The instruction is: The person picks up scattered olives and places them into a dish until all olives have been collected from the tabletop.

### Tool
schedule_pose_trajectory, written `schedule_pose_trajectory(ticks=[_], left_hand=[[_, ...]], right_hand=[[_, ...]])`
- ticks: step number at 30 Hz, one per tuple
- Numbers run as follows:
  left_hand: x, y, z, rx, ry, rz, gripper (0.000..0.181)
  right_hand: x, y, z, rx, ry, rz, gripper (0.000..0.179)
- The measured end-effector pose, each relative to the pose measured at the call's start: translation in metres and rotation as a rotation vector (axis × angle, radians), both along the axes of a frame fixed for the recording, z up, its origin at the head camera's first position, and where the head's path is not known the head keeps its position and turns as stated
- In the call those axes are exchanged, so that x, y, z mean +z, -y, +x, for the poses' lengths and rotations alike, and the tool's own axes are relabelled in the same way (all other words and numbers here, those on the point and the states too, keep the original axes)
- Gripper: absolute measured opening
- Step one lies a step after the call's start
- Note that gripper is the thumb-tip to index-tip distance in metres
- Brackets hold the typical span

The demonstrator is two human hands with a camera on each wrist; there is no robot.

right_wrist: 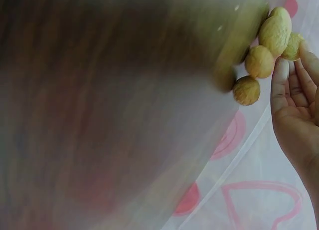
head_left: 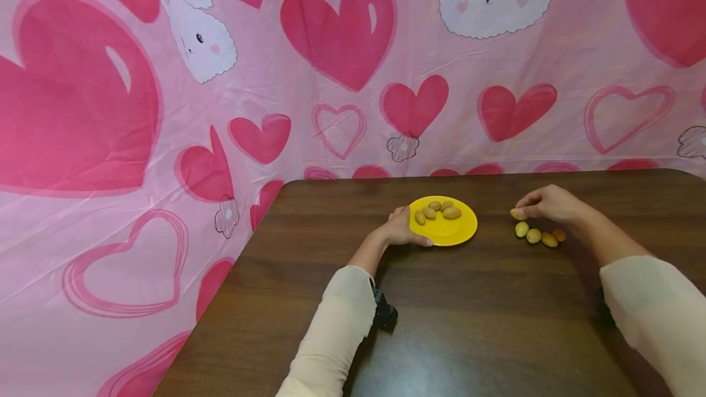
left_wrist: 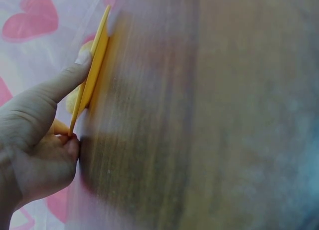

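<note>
My left hand (head_left: 404, 227) grips the left rim of a yellow plate (head_left: 462, 231) on the table. In the left wrist view its thumb (left_wrist: 82, 60) lies over the rim while the other fingers are at the near edge. Several small oval, yellow-brown fruits (head_left: 452, 212) lie on the far half of the plate. To the right, my right hand (head_left: 554, 203) pinches one yellow oval fruit (head_left: 517, 214) between thumb and fingertips. Just below that hand, several more such fruits (head_left: 533, 236) lie in a curved row, seen close up as a cluster of fruits (right_wrist: 260, 62) in the right wrist view.
The dark wooden table (head_left: 469, 311) ends at a back edge against a pink heart-patterned cloth (head_left: 342, 29), which also hangs along the left side. A black wrist camera (head_left: 385, 314) sits under the left sleeve. Bare wood separates the plate from the fruit row.
</note>
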State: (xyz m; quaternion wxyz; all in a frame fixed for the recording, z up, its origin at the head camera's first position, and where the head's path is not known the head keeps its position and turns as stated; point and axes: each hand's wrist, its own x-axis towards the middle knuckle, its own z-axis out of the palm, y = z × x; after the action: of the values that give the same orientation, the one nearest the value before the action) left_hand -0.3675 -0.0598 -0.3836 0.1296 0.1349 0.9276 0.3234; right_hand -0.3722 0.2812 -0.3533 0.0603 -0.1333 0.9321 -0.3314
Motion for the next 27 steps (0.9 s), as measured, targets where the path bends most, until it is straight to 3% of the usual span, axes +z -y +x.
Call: schedule_pose_trajectory(ticks=[7,20,27], left_hand=[[-0.001,0.0,-0.001,0.003,0.006,-0.004,0.102],[-0.002,0.0,-0.002,0.002,-0.005,0.003,0.101],[0.0,0.0,-0.001,-0.006,0.006,0.0,0.1]], right_hand=[[0.0,0.015,-0.003,0.024,-0.018,0.008,0.049],[0.006,0.041,-0.01,0.052,0.08,-0.077,0.046],[0.006,0.055,-0.012,0.06,0.034,-0.033,0.047]])
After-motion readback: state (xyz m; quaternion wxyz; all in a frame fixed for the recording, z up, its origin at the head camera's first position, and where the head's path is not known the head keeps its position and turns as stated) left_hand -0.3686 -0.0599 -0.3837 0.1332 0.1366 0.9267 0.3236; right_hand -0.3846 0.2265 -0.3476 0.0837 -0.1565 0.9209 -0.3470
